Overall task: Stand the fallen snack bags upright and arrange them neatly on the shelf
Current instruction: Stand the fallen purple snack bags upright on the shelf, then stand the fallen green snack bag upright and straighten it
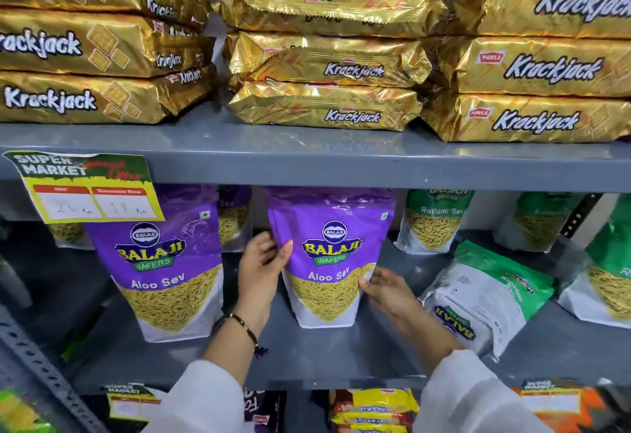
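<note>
A purple Aloo Sev bag stands upright in the middle of the grey shelf. My left hand holds its left edge with the thumb on the front. My right hand presses against its lower right corner. A second purple Aloo Sev bag stands upright to the left. To the right, a green and white Ratlami Sev bag lies fallen on its back, tilted. More green bags stand behind it and at the right edge.
Gold Krackjack packs are stacked on the shelf above. A supermarket price tag hangs from the upper shelf edge at left. A perforated metal upright runs along the lower left. Other packets sit on the shelf below.
</note>
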Tool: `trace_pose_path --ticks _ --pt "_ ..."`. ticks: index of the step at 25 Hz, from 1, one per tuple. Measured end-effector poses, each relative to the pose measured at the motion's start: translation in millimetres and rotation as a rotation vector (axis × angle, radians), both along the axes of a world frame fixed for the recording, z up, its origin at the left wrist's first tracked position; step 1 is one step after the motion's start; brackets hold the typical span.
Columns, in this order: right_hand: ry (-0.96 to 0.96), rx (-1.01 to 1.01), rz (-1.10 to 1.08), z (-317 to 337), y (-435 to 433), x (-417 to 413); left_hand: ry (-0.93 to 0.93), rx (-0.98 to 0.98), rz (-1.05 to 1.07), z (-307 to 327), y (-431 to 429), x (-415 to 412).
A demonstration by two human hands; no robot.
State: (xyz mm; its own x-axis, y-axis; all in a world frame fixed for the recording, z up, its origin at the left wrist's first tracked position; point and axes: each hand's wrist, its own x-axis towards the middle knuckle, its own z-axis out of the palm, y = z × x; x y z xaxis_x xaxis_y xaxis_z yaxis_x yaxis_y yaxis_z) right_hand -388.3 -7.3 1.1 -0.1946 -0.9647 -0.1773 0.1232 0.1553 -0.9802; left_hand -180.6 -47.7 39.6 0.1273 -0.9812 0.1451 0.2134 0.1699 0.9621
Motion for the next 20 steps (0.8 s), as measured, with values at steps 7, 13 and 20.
trace_pose_path --ticks 7,13,20 --pt "0.12 0.04 -0.034 35.2 32.4 -88.6 -0.264 -0.237 0.098 -5.2 70.8 -89.6" --pt "0.275 0.127 -0.241 23.3 70.6 -216.0 -0.751 -0.13 -0.166 -10.7 47.1 -218.8" --pt "-0.084 0.266 -0.483 -16.0 80.7 -272.9 -0.919 0.403 -0.551 -36.6 -1.1 -284.8"
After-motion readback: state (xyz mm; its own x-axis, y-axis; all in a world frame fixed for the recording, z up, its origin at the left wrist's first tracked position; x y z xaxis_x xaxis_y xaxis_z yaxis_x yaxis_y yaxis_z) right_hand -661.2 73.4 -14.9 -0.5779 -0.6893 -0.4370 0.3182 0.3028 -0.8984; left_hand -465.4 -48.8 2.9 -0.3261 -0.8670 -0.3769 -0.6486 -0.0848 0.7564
